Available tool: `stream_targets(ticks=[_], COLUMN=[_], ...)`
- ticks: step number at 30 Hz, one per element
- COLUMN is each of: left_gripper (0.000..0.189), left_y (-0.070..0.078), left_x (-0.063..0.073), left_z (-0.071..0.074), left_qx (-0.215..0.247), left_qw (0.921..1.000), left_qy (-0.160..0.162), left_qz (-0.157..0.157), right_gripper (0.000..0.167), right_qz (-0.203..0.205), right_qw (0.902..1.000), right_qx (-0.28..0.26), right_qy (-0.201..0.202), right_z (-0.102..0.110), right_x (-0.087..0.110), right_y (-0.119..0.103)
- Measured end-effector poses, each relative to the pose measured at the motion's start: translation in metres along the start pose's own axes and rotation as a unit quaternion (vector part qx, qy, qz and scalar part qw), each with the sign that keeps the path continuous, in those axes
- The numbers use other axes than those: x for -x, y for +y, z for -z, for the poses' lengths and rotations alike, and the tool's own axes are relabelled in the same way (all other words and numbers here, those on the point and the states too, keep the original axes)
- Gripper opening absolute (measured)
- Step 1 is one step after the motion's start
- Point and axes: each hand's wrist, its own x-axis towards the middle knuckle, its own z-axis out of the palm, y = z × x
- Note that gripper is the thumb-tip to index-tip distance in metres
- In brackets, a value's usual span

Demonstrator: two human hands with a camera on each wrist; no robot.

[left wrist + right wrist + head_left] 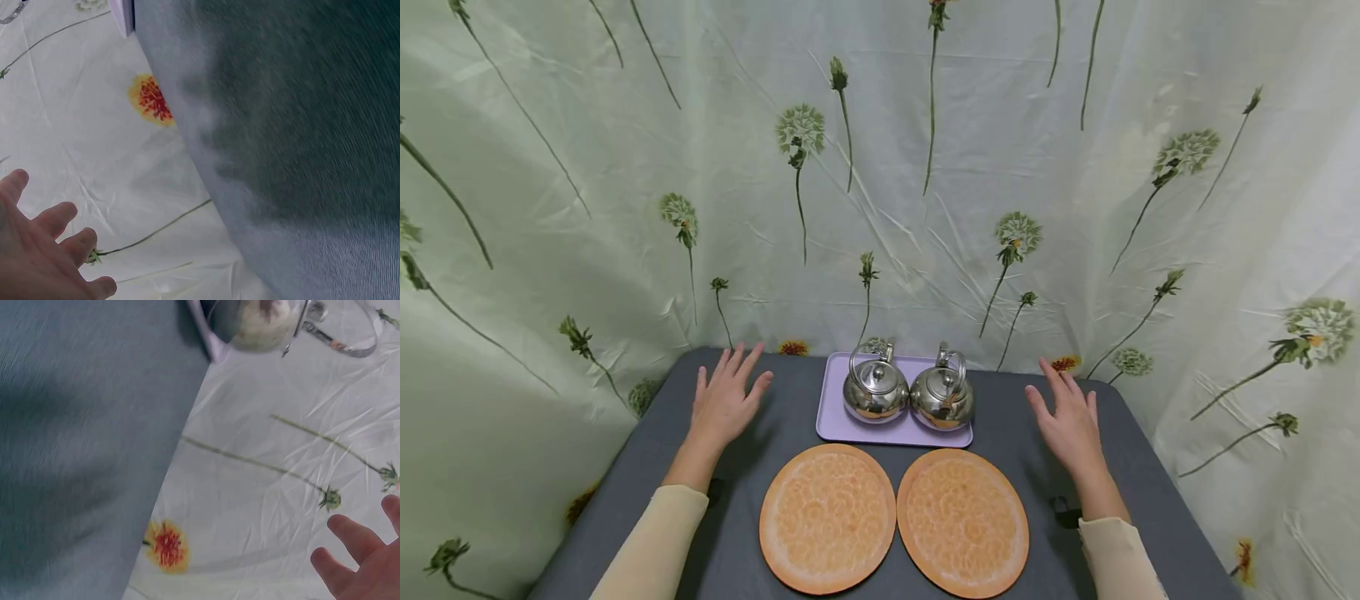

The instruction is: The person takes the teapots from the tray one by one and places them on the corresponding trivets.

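Note:
Two shiny metal teapots stand side by side on a lilac tray (832, 417) at the back of the table. The left teapot (876, 392) and the right teapot (942, 400) both have raised loop handles. My left hand (724, 402) hovers to the left of the tray, fingers spread, holding nothing. To the tray's right my right hand (1067, 421) is also held above the table with its fingers apart and nothing in them. In the right wrist view, part of a teapot (265, 325) shows at the top, away from the fingers (353, 537).
Two round orange placemats, the left placemat (827, 518) and the right placemat (962, 523), lie edge to edge in front of the tray. A dark grey cloth covers the table (737, 550). Behind it hangs a pale curtain (737, 167) printed with dandelions.

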Motion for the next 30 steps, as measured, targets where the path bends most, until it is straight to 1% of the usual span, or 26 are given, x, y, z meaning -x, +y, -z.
stream_targets(ticks=[5,8,14,18,22,27,30], left_gripper=[0.071,0.071,0.068,0.070,0.071,0.075,0.078], left_y=[0.007,0.010,0.017,0.022,0.025,0.028,0.029], left_x=[-0.002,-0.002,-0.003,-0.002,-0.001,0.000,-0.002], left_z=[-0.003,-0.004,-0.008,-0.010,-0.012,-0.015,-0.018], left_qx=[0.013,0.023,0.035,0.041,0.050,0.093,0.129], left_qw=[0.9999,0.9997,0.9994,0.9991,0.9987,0.9952,0.9901], left_qy=[-0.001,-0.003,-0.002,-0.003,-0.004,-0.023,-0.043], left_qz=[0.005,0.003,-0.007,-0.006,-0.004,0.018,0.034], right_gripper=[0.068,0.067,0.068,0.068,0.070,0.071,0.069], right_qz=[0.001,-0.006,-0.021,-0.030,-0.038,-0.048,-0.053], right_qw=[0.9987,0.9969,0.9929,0.9881,0.9809,0.9744,0.9714], right_qx=[-0.050,-0.079,-0.117,-0.151,-0.191,-0.219,-0.231], right_qy=[0.010,0.006,-0.006,-0.005,-0.001,-0.001,-0.008], right_z=[-0.008,-0.012,-0.018,-0.023,-0.028,-0.033,-0.036], right_x=[0.000,0.000,0.000,0.000,-0.001,-0.005,-0.007], right_y=[-0.008,-0.013,-0.023,-0.027,-0.032,-0.038,-0.042])
